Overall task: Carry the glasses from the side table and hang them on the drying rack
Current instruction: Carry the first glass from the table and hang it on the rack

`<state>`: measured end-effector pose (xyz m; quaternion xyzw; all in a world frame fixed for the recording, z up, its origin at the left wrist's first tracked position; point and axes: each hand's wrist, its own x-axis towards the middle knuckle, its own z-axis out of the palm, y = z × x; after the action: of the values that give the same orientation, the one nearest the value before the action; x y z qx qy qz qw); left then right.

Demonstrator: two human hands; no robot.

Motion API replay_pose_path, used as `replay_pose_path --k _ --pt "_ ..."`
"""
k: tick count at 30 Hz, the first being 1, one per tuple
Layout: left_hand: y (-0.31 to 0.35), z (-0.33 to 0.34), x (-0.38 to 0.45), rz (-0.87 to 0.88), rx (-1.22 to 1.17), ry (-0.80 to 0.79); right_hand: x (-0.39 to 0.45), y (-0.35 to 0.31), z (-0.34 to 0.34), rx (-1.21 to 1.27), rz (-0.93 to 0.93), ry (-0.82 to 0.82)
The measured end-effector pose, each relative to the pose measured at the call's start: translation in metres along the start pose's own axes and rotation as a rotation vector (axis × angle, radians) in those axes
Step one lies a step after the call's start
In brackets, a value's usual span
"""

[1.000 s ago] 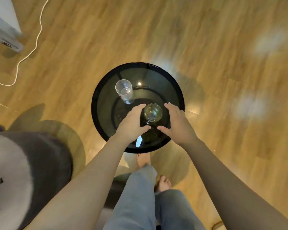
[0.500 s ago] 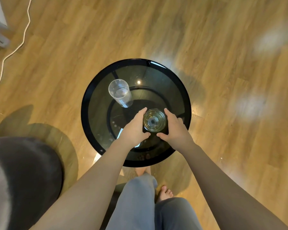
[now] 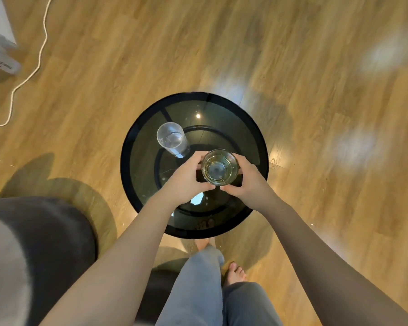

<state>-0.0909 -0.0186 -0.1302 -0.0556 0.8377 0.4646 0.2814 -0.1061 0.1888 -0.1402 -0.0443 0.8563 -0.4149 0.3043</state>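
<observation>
Dark smoked glass forms the round table [image 3: 254, 147], black-rimmed, standing on a wood-plank floor [image 3: 316, 67]. Above its near half, a short tumbler [image 3: 219, 167] with a greenish tint is cupped from both sides: the left hand [image 3: 186, 180] wraps its left wall and the right hand [image 3: 250, 182] its right wall. The fingers [image 3: 199, 157] of each hand curl round the glass, and both thumbs press in beneath its near edge, their tips nearly meeting. The tumbler's mouth faces up, its rim clear of the fingers; whether its base touches the table I cannot tell. A taller clear glass [image 3: 172, 140] stands on the table, behind and left of the tumbler, just beside the left hand's knuckles but apart from them. A white cable [image 3: 39, 60] snakes across the floor at far left.
</observation>
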Motion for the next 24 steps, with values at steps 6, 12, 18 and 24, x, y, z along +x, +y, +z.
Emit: replay_pose_path --k 6,12,18,24 --pt "0.113 -0.084 -0.049 0.097 -0.211 0.022 -0.04 -0.112 -0.089 0.175 -0.137 0.045" --pt "0.255 -0.154 -0.115 0.338 -0.464 0.138 -0.095 -0.253 -0.173 0.465 -0.383 0.237" --pt "0.397 -0.186 -0.183 0.66 -0.586 0.29 -0.16 -0.37 -0.25 0.556 -0.673 0.346" --pt "0.478 -0.192 -0.198 0.837 -0.531 0.313 -0.199 -0.402 -0.312 0.497 -0.795 0.417"
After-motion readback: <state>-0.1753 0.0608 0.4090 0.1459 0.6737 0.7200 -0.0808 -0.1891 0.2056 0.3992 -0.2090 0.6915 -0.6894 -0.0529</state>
